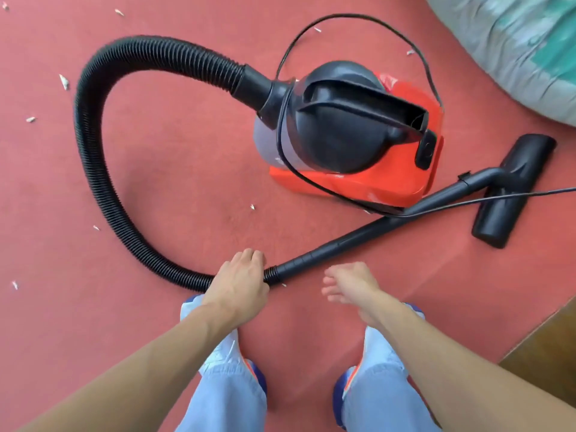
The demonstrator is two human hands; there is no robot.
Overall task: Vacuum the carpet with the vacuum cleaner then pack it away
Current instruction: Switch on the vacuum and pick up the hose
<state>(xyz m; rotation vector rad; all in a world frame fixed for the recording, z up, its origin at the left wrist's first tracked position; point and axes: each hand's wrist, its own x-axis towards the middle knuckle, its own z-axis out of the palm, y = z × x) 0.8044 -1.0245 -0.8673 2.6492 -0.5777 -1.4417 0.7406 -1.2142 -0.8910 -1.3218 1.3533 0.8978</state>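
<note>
Vacuum cleaner stands on the red carpet, toward its far side, and the black hose makes a wide loop from its front back to the person. The left hand grips the hose just where it joins the stiff tube. The right hand hangs beside the tube with loose fingers and holds nothing. The nozzle lies flat toward the carpet's right side, near a grey and green bundle of bedding. The cord lies loose over the machine. White paper scraps are spread over the left part of the carpet, so I judge the cleaning is only at its beginning. The next move probably needs the right hand on the tube, to lift it and bring the nozzle to the scraps.
</note>
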